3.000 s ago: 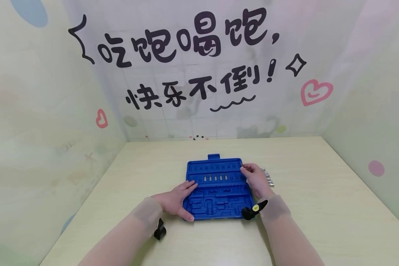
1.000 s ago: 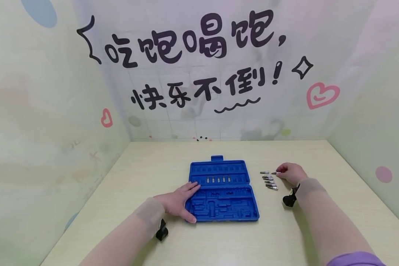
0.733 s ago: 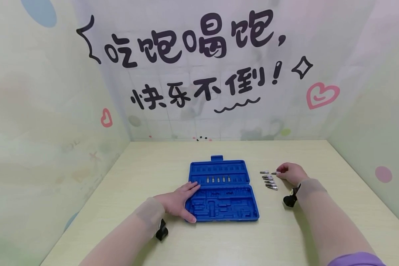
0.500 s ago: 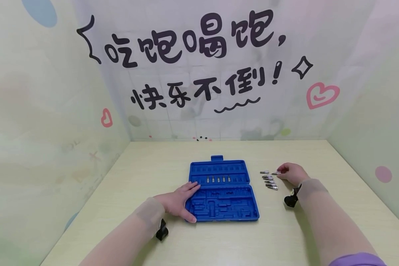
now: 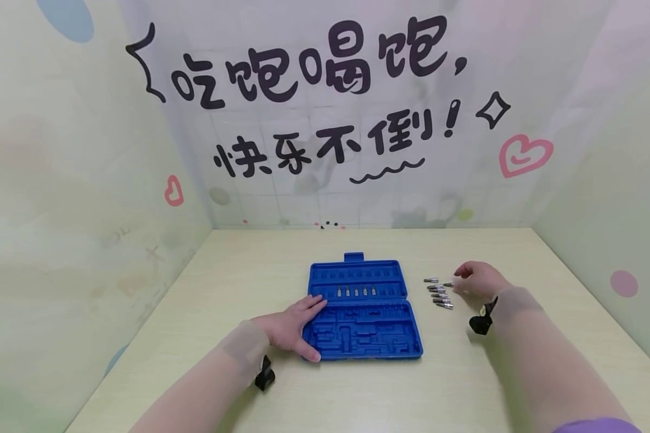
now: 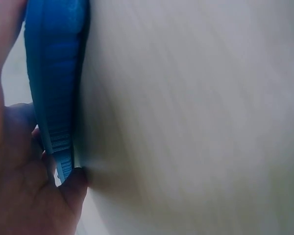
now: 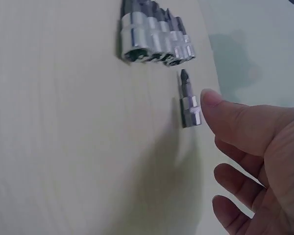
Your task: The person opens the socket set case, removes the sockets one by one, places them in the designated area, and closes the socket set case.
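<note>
My left hand point(image 5: 289, 328) rests on the left edge of an open blue plastic tool case point(image 5: 376, 346), fingers spread over the edge and thumb at the front corner. In the left wrist view the case's side wall point(image 6: 56, 83) runs along that hand. A single silver bit socket point(image 7: 190, 105) with a dark tip lies on the table. Just right of it my right hand point(image 5: 479, 281) hovers with loosely bent, parted fingers, holding nothing; its thumb point(image 7: 220, 105) is close beside the socket. Several more bit sockets point(image 7: 152, 36) lie side by side nearby.
Several small bits point(image 5: 356, 291) stand in a row in the case's far half; the near half shows moulded recesses. A latch tab point(image 5: 354, 257) sticks out at the back of the case. Printed walls point(image 5: 325, 198) enclose the pale wooden table point(image 5: 325, 397) on three sides.
From the case's right edge, my right hand went right to the sockets and pinched one. It has since let go and drawn slightly right. The left hand keeps its place on the case.
</note>
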A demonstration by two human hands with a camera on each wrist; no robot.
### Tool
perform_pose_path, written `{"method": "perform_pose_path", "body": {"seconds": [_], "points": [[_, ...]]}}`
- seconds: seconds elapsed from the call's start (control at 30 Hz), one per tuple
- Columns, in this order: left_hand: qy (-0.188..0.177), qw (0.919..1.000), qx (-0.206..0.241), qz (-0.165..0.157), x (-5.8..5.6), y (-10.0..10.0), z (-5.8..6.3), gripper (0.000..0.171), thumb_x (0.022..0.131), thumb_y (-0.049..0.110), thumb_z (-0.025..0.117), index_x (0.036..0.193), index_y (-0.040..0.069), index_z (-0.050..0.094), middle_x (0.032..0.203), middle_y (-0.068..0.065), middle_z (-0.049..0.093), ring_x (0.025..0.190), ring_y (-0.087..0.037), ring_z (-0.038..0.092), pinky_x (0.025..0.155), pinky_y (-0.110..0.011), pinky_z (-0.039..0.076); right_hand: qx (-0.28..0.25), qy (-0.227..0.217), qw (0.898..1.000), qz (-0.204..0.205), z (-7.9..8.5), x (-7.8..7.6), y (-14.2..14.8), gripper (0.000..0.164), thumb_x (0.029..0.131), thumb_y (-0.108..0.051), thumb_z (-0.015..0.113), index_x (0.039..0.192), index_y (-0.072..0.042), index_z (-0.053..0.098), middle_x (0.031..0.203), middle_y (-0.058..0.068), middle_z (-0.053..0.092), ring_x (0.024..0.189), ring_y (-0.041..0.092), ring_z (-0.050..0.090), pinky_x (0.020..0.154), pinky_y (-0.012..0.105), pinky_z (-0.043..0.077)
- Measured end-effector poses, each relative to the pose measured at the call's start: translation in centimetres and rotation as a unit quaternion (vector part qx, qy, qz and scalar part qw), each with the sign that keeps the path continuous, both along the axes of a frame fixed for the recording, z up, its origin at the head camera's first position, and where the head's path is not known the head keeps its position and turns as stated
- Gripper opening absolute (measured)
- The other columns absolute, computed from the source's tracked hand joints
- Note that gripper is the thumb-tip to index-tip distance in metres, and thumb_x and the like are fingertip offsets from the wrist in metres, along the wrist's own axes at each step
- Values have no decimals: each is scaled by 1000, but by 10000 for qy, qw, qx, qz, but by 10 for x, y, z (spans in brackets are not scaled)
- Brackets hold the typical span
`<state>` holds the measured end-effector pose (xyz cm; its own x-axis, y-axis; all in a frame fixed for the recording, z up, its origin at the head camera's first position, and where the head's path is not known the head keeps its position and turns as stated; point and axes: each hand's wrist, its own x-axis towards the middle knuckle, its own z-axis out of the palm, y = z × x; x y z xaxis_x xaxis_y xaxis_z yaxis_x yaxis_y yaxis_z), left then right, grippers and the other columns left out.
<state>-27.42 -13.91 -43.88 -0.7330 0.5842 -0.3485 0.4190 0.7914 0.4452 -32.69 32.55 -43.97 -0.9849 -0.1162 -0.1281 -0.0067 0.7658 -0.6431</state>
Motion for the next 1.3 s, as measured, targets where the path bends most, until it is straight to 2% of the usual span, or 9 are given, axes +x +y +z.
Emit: {"method": "perform_pose_path", "body": {"seconds": [0.13, 0.23, 0.4, 0.5, 0.67, 0.87, 1.3], "points": [[30, 10000, -33, -40, 1, 1, 2, 115, 70, 60, 77, 156, 23, 11, 162, 2, 1, 147, -24, -1, 112, -53, 19, 64, 196, 9996, 172, 12, -1, -4, 37, 87, -18, 70, 115, 5, 61, 111, 22, 58, 100, 36, 52, 87, 51, 41], [29, 10000, -61, -52, 1, 2, 2, 115, 71, 59, 77, 156, 23, 10, 162, 2, 1, 147, -24, -1, 113, -53, 19, 102, 178, 9994, 291, 14, -4, -6, 35, 86, -16, 71, 113, 5, 62, 108, 20, 59, 98, 34, 53, 86, 50, 42], [59, 9999, -97, -61, 1, 1, 2, 114, 71, 60, 77, 156, 23, 10, 162, 2, 1, 147, -24, -1, 113, -53, 19, 347, -63, 9983, 458, 2, -6, -5, 29, 83, -13, 73, 107, 1, 64, 101, 13, 62, 94, 30, 54, 85, 47, 42], [63, 9999, -95, -57, 1, 1, 2, 114, 71, 60, 77, 156, 23, 11, 162, 2, 1, 147, -24, -1, 113, -53, 19, 431, -136, 9981, 419, -6, -5, -6, 22, 84, -11, 71, 103, -2, 66, 96, 10, 62, 88, 26, 54, 83, 45, 42], [21, 10000, -71, -33, 1, 1, 1, 114, 71, 60, 77, 156, 24, 11, 162, 3, 0, 147, -23, -2, 113, -52, 18, 662, 113, 9973, 306, -12, -4, -8, 14, 89, -10, 65, 100, -3, 67, 94, 9, 64, 87, 26, 56, 83, 48, 43], [30, 10000, -45, -50, 2, 1, 3, 114, 71, 59, 77, 156, 23, 11, 162, 2, 1, 147, -24, -1, 113, -53, 18, 730, 247, 9965, 322, -10, -3, -9, 15, 89, -10, 64, 101, -1, 67, 94, 11, 64, 89, 28, 57, 84, 50, 42], [74, 10000, -42, -47, 0, 0, -1, 115, 71, 60, 77, 156, 22, 11, 162, 2, 1, 147, -24, -1, 113, -53, 19, 536, 149, 9980, 315, -1, 2, -9, 25, 86, -11, 68, 108, 2, 65, 99, 14, 62, 90, 29, 55, 83, 48, 42]]}}
